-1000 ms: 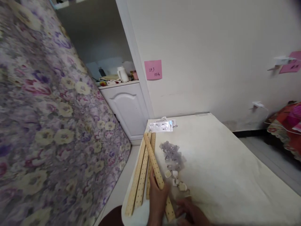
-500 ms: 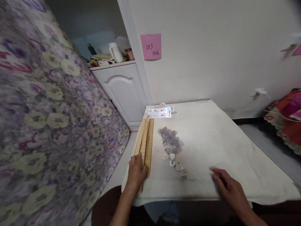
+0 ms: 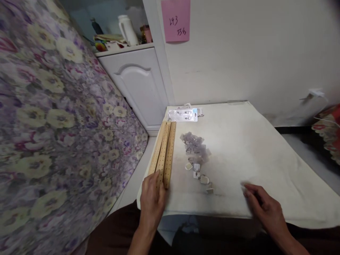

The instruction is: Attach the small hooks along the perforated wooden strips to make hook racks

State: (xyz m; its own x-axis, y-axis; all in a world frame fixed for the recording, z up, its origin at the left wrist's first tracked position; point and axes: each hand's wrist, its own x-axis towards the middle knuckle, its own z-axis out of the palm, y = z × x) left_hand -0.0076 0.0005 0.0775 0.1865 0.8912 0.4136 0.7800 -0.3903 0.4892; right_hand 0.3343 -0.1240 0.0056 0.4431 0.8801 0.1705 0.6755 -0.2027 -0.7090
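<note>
My left hand (image 3: 152,195) is closed over the near ends of several long, pale wooden strips (image 3: 169,152) with rows of small holes. They lie side by side along the table's left edge. My right hand (image 3: 264,204) is pinched, palm inward, above the front right of the table; something small and whitish seems to show at its fingertips, but blur hides what it is. Between my hands lie several small hooks with square pale backings (image 3: 204,180). Just behind them is a heap of small clear plastic packets (image 3: 195,144).
A clear blister pack (image 3: 182,115) lies at the back left of the cloth-covered table (image 3: 233,141). A floral curtain (image 3: 79,141) hangs on the left, beside a white cabinet (image 3: 140,85). Above the table, a pink note (image 3: 175,21) is stuck up. A plug (image 3: 316,92) sits in the right wall.
The view has tilted down, so the table appears higher. My left hand has shifted slightly toward the near ends of the strips. My right hand stays pinched near the front edge.
</note>
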